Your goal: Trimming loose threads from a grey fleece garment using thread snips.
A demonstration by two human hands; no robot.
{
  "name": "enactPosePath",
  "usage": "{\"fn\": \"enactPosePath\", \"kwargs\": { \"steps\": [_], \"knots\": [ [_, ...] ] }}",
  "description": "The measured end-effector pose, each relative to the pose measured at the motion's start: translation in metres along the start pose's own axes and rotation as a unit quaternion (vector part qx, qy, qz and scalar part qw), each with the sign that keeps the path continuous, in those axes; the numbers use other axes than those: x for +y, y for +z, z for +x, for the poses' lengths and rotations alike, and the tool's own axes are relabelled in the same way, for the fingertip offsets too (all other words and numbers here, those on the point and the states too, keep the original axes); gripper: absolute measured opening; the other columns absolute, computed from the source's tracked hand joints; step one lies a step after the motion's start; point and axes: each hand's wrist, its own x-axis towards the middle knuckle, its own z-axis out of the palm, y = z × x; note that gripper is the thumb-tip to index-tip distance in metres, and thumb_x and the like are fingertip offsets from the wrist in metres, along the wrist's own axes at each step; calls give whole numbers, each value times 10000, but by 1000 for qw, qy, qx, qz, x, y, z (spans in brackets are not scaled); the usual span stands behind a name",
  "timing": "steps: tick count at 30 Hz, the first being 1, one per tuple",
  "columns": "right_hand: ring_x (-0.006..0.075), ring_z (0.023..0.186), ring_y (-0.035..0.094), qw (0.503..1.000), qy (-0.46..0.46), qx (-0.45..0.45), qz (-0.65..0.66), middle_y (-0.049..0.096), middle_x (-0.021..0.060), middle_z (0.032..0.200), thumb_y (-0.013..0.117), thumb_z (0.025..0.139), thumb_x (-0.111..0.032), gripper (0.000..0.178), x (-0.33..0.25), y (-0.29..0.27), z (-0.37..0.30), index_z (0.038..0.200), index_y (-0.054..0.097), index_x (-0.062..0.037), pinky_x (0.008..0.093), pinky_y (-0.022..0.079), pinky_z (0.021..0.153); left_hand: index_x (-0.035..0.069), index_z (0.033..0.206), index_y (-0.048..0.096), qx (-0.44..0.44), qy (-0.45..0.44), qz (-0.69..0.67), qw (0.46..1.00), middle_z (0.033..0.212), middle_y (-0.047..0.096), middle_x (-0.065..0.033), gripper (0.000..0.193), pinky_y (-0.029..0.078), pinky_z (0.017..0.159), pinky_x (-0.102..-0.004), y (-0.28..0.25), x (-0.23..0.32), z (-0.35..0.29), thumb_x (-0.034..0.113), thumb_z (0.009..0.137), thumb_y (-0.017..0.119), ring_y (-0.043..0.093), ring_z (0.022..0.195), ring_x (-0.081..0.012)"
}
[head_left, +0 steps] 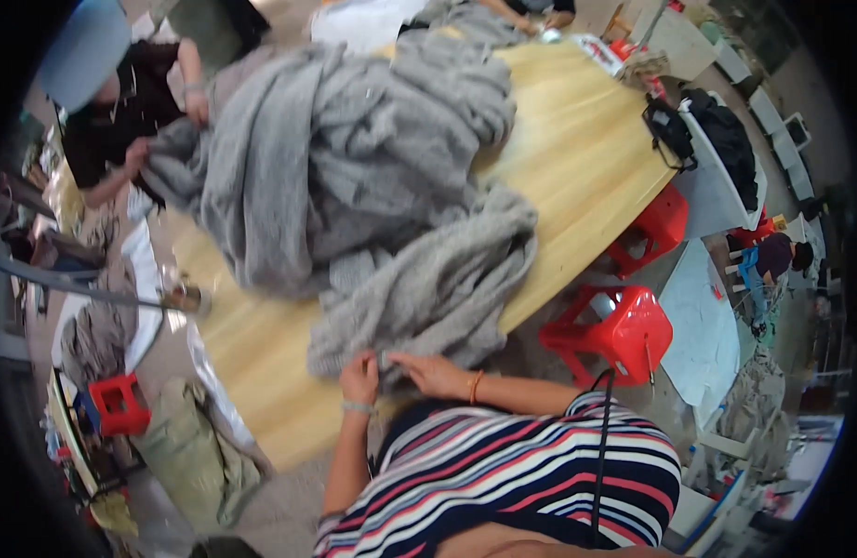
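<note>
A large heap of grey knitted fabric (372, 139) lies across the wooden table. One grey knitted piece (428, 279) reaches from it to the near edge, right in front of me. My left hand (358, 377) is closed at the ribbed near edge of this piece, fingers pinched together. Just to its right, my right hand (430, 375) pinches the same edge, its fingertips pointing toward the left hand. A small gap separates the two hands. Whether anything small sits between the fingertips is too blurred to tell.
The pale wooden table (577, 139) spreads out ahead. At the far left a co-worker in a light blue cap (89, 56) handles part of the heap. Red plastic stools (624, 325) stand to the right. A green-grey cloth sack (191, 456) lies on the floor at left.
</note>
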Motion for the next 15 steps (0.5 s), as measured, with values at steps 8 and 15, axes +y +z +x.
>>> {"fn": "enactPosePath", "kwargs": {
  "steps": [8, 15],
  "knots": [
    [431, 858, 640, 997, 62, -1, 53, 666, 224, 1027, 498, 910, -73, 456, 0, -11, -14, 1361, 489, -137, 501, 512, 768, 86, 1059, 657, -70, 0, 130, 989, 1038, 607, -138, 320, 508, 803, -430, 6, 33, 17, 173, 765, 749, 621, 946, -347],
    [427, 874, 642, 996, 76, 10, 39, 663, 237, 1013, 501, 914, -72, 462, -3, -9, -12, 1371, 482, -142, 493, 511, 768, 87, 1025, 670, -65, -14, 111, 992, 941, 625, -137, 325, 505, 786, -434, 18, 14, 15, 171, 730, 776, 618, 904, -351]
  ]
}}
